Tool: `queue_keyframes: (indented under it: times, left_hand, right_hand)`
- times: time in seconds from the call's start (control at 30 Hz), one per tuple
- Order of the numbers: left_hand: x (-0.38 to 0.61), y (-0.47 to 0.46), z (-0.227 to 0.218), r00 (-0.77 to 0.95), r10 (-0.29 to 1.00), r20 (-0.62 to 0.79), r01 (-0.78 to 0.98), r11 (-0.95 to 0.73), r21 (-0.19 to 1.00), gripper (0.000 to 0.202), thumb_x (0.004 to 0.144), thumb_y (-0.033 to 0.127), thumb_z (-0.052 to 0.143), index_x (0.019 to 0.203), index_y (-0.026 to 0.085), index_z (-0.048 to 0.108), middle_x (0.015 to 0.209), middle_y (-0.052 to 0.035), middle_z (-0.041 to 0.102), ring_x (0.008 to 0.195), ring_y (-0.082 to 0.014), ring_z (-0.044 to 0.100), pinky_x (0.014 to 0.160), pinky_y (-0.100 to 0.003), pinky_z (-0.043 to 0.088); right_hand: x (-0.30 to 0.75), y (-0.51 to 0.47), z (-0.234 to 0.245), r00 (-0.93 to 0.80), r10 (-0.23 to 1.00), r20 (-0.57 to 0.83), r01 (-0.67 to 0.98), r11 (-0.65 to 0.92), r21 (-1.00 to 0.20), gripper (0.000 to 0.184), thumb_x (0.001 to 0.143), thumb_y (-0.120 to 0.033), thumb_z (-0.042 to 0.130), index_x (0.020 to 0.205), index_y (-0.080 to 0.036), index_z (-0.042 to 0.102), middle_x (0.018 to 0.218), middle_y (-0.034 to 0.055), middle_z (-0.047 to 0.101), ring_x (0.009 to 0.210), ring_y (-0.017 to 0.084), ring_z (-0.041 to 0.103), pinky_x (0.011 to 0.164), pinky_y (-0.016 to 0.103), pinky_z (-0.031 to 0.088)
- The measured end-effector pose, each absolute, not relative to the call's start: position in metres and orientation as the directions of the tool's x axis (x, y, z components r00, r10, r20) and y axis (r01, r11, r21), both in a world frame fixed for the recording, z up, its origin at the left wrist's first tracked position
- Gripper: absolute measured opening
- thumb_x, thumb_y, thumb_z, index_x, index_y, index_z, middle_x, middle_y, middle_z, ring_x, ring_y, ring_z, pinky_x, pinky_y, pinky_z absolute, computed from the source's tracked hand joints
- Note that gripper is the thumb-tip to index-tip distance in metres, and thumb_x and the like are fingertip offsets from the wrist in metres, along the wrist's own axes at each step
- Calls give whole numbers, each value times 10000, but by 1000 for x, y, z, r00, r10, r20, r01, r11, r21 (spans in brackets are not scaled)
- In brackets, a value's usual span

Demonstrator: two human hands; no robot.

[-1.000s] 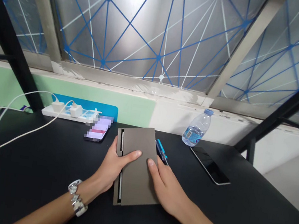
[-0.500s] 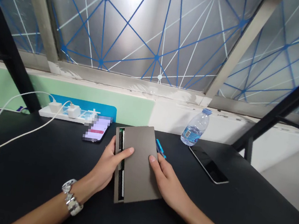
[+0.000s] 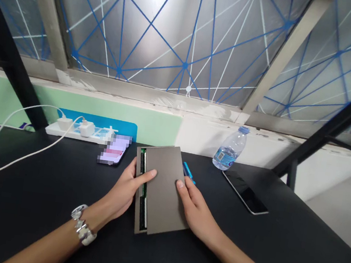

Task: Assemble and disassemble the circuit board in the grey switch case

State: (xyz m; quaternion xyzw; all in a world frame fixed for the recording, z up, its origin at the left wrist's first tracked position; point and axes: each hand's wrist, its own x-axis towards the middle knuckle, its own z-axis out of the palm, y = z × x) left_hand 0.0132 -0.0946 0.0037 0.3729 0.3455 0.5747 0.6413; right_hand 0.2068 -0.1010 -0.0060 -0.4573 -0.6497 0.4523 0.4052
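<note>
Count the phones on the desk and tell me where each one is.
2. A lit phone is by the white power strip; a dark-screened phone lies near the water bottle. Any behind the held box would be hidden.

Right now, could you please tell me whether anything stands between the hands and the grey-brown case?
Nothing visible does: the left hand and right hand hold the grey-brown case directly, one at each side.

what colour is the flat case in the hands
The flat case is plain grey-brown, clearest in the head view.
</note>
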Motion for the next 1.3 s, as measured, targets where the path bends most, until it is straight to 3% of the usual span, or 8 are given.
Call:
queue_keyframes:
  times: [0.2,0.37,0.5,0.73,0.93,1.3]
  left_hand:
    - [14,-91,4,38,995,-96,-569,101,816,461,873,409,682,1287,223,599,1269,-119,669,1153,-278,637,985,-390,509]
    - [14,-90,4,56,993,-103,-603,116,790,483,882,419,668,1324,245,582,1304,-103,654,1195,-272,614,1020,-389,485]
    - [16,-91,4,67,993,-101,-588,121,799,469,885,437,660,1301,231,594,1336,-108,630,1237,-279,578,1037,-392,469]
    - [20,-99,5,94,995,-23,-511,68,857,534,826,367,741,1301,199,563,1283,-141,648,1150,-293,634,985,-414,504]
    - [25,-102,6,3,1000,-18,-422,17,907,613,709,292,836,1244,187,558,1220,-141,680,1083,-294,667,927,-408,535]
    - [18,-98,3,46,998,-33,-449,50,892,599,712,261,835,1237,185,559,1223,-145,674,1077,-292,670,932,-414,538]
  right_hand:
    - [207,-100,-8,-219,962,164,267,221,-938,416,991,-506,410,1217,-224,614,1169,57,679,1123,237,606,914,348,506]
    - [207,-100,-13,-150,973,177,338,219,-915,417,979,-538,399,1083,-223,652,1005,60,689,913,229,644,822,358,532]
    - [206,-100,-15,-141,976,165,379,208,-902,410,975,-550,398,984,-222,642,899,44,668,880,224,631,785,341,529]
    - [203,-102,-9,-257,955,148,231,209,-950,398,992,-506,416,1204,-216,588,1193,66,659,1122,222,596,948,336,493]
    - [201,-106,-5,-296,943,150,170,207,-964,433,996,-482,435,1343,-236,519,1360,67,583,1257,219,531,1048,350,445]
    - [212,-99,3,-384,923,15,144,76,-987,399,962,-520,483,1244,-255,579,1182,50,676,1028,223,653,890,358,543]
